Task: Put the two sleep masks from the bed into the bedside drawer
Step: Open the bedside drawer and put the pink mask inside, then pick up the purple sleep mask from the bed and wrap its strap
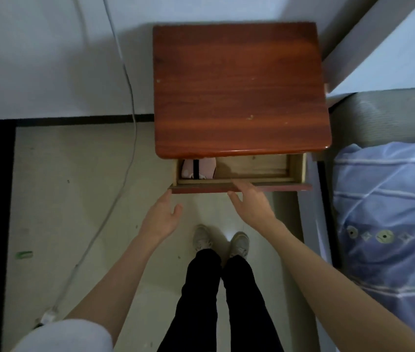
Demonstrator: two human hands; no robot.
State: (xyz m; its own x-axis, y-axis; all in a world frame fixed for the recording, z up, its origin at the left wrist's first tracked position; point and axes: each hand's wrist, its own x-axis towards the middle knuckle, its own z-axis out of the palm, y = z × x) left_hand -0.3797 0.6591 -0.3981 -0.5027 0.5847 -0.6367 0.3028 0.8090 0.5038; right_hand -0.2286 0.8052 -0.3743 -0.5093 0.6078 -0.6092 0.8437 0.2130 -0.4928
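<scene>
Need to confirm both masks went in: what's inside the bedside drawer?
In the open drawer, one pink sleep mask with a black strap lies at its left end. The rest showing is bare wood; the nightstand top hides the back, so a second mask can't be confirmed.

The bedside cabinet [237, 85] has a reddish-brown wooden top, glossy at its front edge, and nothing lies on that top. Its drawer [295, 168] is partly pulled out beneath the top; the interior is pale unfinished wood. In the drawer's left end lies a pink sleep mask [205, 167] with a black strap across it (only part of it shows, the remainder being under the cabinet top). The remaining visible drawer floor is bare. The cabinet stands on a light floor [74, 199], against the wall. A white cable [127, 158] lies on the floor to the cabinet's left. The bed [391, 118], right of the cabinet, carries a blue pillow [389, 212].
</scene>
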